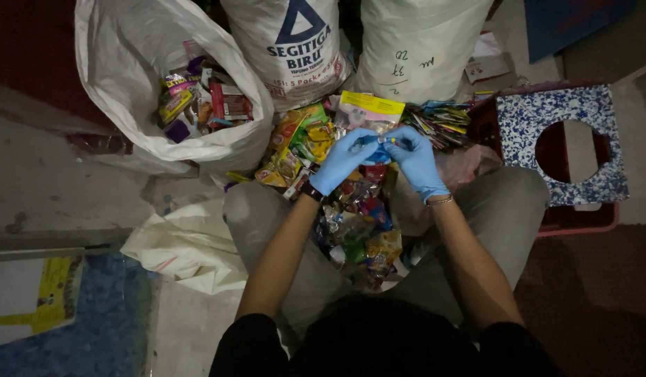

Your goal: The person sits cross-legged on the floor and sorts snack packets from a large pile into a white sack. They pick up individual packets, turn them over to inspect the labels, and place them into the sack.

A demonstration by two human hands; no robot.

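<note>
Both my hands wear blue gloves and meet above a heap of colourful snack wrappers (351,223) lying between my knees. My left hand (340,162) and my right hand (415,159) pinch a small blue and yellow wrapper (380,143) between their fingertips. A clear packet with a yellow top (370,106) lies just beyond the hands. More wrappers (298,143) are piled to the left of my left hand.
An open white sack (138,77) at the upper left holds several wrappers (201,101). Two full white sacks (295,49) (417,45) stand behind. A speckled blue and white stool with a round hole (525,119) stands at right. A crumpled white bag (187,248) lies at left.
</note>
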